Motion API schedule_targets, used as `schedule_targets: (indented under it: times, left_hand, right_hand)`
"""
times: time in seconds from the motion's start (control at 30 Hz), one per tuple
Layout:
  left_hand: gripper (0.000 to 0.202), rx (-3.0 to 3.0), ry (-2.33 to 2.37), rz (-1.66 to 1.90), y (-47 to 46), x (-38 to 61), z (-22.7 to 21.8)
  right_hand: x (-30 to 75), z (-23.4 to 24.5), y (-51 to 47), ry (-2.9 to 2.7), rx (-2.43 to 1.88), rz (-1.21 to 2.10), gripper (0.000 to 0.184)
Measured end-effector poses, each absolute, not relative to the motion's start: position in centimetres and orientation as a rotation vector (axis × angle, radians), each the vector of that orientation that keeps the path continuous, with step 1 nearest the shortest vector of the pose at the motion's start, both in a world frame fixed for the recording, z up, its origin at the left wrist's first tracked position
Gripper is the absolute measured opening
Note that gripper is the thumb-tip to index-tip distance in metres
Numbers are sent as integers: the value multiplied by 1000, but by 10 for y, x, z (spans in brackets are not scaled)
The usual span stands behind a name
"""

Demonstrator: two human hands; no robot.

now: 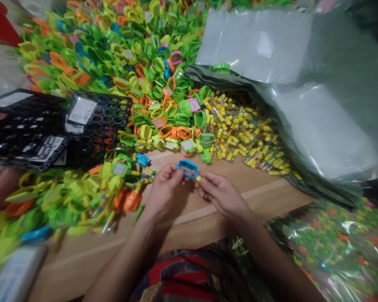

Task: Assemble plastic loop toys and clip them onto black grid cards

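Observation:
Over the wooden table (264,193), my left hand (164,186) pinches a blue plastic toy watch (187,162) by its left side, its looped band facing up. Close against the watch's right end, my right hand (222,193) has its fingertips closed on a small tube with a pale yellow end (198,178); most of that tube is hidden by the fingers. Ahead of both hands spreads a pile of green, yellow and orange toy watches (157,109). To its right are many small yellow-capped tubes (236,126). Another blue toy watch (143,160) lies just beyond my left hand.
Black lattice trays (101,110) with white labels are stacked at left. More toy watches (63,201) and tubes lie nearer on that side, by a white box (17,274). Clear plastic bags (255,46) cover dark sheeting at right. A filled bag (337,247) sits lower right.

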State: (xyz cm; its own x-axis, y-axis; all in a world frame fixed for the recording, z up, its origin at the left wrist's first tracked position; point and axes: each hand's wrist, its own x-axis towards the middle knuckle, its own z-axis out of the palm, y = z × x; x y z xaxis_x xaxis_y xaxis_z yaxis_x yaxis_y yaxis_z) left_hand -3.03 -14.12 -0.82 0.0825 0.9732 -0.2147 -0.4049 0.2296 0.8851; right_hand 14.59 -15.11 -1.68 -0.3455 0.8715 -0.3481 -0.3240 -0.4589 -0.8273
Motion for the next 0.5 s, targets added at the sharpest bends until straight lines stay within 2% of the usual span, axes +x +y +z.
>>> schedule_targets:
  times: [0.23, 0.5]
  left_hand:
    - [28, 770, 971, 1173, -144, -31, -3]
    - [18, 997, 1153, 1143, -155, -31, 19]
  right_hand:
    - [145, -17, -149, -857, -955, 1929, 35]
    - [147, -20, -150, -1263, -1084, 1770, 30]
